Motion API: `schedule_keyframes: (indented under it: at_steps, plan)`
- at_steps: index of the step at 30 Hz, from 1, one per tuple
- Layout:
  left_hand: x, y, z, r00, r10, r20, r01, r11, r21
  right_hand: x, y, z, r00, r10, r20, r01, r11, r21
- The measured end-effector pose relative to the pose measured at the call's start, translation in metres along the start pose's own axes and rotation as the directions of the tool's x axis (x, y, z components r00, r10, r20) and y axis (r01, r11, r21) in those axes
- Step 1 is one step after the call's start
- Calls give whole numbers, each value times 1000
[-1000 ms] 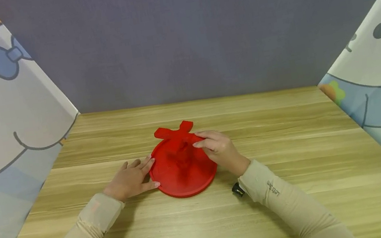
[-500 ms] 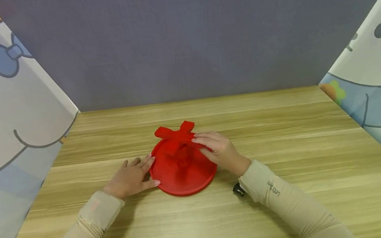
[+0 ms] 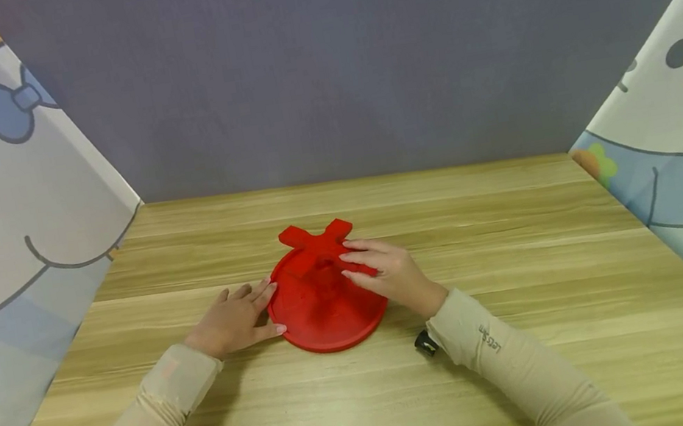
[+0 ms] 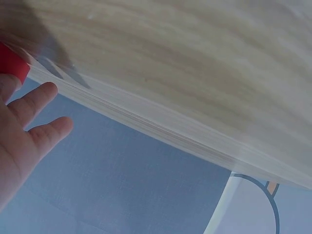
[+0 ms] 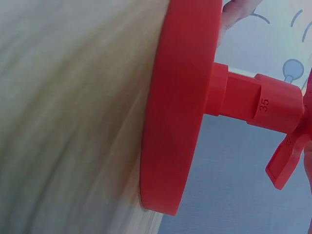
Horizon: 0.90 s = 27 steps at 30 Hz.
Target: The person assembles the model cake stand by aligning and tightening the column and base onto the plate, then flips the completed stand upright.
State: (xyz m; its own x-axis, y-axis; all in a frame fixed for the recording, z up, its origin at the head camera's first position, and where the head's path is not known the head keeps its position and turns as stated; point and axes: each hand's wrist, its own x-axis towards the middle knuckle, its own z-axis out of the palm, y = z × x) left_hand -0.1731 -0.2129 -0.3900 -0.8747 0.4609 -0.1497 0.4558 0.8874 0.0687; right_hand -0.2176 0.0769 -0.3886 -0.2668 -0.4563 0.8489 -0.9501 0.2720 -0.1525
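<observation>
Red disc (image 3: 334,333), well inside table edges (image 3: 357,183); left hand (image 3: 234,322) spread, right hand (image 3: 396,271) gripping handle (image 3: 321,241).

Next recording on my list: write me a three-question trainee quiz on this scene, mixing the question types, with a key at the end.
1. Which hand rests on the edge of the red disc?
2. True or false: the red cross lies flat against the disc.
3. Which number is marked on the red stem?
A) 12
B) 35
C) 80

Key:
1. The left hand; the right hand is at the cross.
2. False; the right wrist view shows the stem holding it off the disc.
3. B
</observation>
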Motion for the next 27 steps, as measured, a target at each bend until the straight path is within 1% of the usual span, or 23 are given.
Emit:
schedule_keyframes:
  at_steps: [10, 18, 21, 24, 26, 27]
  plan:
    - [1, -3, 2, 1000, 6, -11, -6, 1000, 7, 1, -3, 1, 1000, -1, -15, 1, 1000, 27]
    - [1, -5, 4, 1000, 5, -8, -5, 1000, 10, -1, -3, 1, 999, -35, 15, 35, 999, 9]
    - [1, -4, 4, 1000, 3, -8, -3, 1000, 6, 0, -2, -2, 999, -43, 24, 43, 999, -22]
    - [1, -4, 4, 1000, 4, -5, -4, 1000, 0, 7, 0, -7, 999, -17, 49, 19, 998, -56]
    - [1, -3, 3, 1000, 5, -5, -5, 1000, -3, 15, 1, -13, 995, 34, 96, -28, 998, -64]
    - [1, -3, 3, 1000, 5, -4, -5, 1000, -5, 20, 2, -17, 989, 67, 132, -60, 997, -55]
